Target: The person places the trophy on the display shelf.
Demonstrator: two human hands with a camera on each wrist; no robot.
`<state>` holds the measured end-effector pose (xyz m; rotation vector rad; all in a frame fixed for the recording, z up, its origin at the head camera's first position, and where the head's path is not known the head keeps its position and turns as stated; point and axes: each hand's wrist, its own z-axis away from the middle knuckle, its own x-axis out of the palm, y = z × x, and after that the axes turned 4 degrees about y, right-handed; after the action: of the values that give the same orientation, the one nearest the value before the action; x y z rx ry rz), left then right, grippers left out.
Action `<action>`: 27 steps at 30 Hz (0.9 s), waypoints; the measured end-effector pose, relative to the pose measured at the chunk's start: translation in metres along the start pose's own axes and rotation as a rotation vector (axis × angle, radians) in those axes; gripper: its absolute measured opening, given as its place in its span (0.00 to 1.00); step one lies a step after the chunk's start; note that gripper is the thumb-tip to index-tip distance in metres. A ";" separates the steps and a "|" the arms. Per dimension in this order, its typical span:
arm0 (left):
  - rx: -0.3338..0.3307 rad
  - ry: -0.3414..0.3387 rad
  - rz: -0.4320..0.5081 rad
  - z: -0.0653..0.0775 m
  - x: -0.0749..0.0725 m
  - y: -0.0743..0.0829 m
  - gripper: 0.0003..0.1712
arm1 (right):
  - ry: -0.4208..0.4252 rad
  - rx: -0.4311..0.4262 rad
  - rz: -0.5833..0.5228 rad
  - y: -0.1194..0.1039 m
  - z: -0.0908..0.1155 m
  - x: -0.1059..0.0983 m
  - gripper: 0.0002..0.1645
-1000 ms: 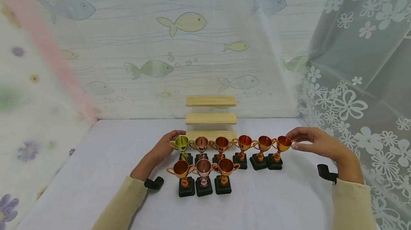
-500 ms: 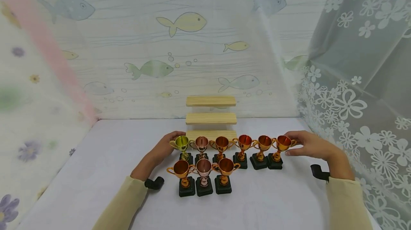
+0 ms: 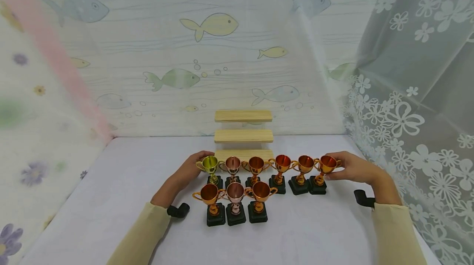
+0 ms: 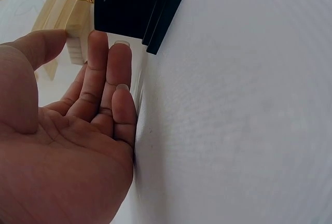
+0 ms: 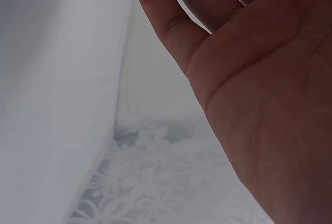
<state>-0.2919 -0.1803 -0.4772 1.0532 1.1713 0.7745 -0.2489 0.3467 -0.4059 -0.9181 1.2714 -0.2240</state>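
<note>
Small trophy cups on black square bases stand in two rows on the white cloth. At the back row's left end is a yellow-gold trophy (image 3: 210,165). My left hand (image 3: 189,170) lies beside it, and in the left wrist view its thumb touches the wooden stand's (image 4: 77,37) end while the other fingers are loosely bent below the trophy's base (image 4: 132,6). Around the rightmost orange-gold trophy (image 3: 327,165), my right hand (image 3: 355,169) has its thumb by the stem and fingers behind the cup. The right wrist view shows only the palm (image 5: 264,79) and spread fingers, with the fingertips cut off.
Behind the cups rises a three-step wooden stand (image 3: 243,136). A front row holds a rose-coloured trophy (image 3: 235,193) between two orange-gold ones. Fish-patterned cloth hangs behind, and a sheer flowered curtain (image 3: 403,121) borders the right side.
My right hand has moved left, bringing its thumb and fingers closer around the rightmost trophy. The left hand and the trophies have stayed in place.
</note>
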 end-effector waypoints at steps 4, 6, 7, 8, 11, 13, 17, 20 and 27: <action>0.001 0.001 0.005 -0.001 0.000 -0.001 0.22 | 0.028 0.008 0.010 -0.001 0.003 -0.002 0.24; 0.004 0.002 0.010 -0.001 0.000 -0.001 0.22 | 0.030 0.011 -0.008 -0.003 0.004 -0.004 0.25; 0.010 0.000 0.005 -0.001 0.000 -0.001 0.23 | 0.032 0.012 -0.015 -0.004 0.005 -0.005 0.25; 0.011 0.000 0.008 -0.001 0.000 -0.001 0.22 | 0.035 0.013 -0.020 -0.005 0.006 -0.006 0.26; 0.005 0.002 0.009 -0.001 0.000 -0.002 0.22 | 0.034 -0.004 -0.041 -0.007 0.010 -0.009 0.26; 0.006 0.001 0.006 -0.001 0.000 -0.002 0.22 | 0.056 -0.017 -0.035 -0.009 0.012 -0.011 0.26; 0.010 -0.001 0.006 -0.001 0.000 -0.002 0.22 | 0.121 -0.068 -0.044 -0.011 0.017 -0.016 0.23; 0.019 -0.005 0.000 -0.002 0.000 -0.003 0.22 | 0.179 -0.095 -0.054 -0.012 0.020 -0.019 0.21; 0.023 -0.002 -0.009 -0.004 -0.001 -0.007 0.21 | 0.302 -0.085 -0.027 -0.021 0.024 -0.022 0.19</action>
<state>-0.2959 -0.1824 -0.4837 1.0674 1.1848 0.7545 -0.2277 0.3580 -0.3750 -1.0006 1.5567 -0.3425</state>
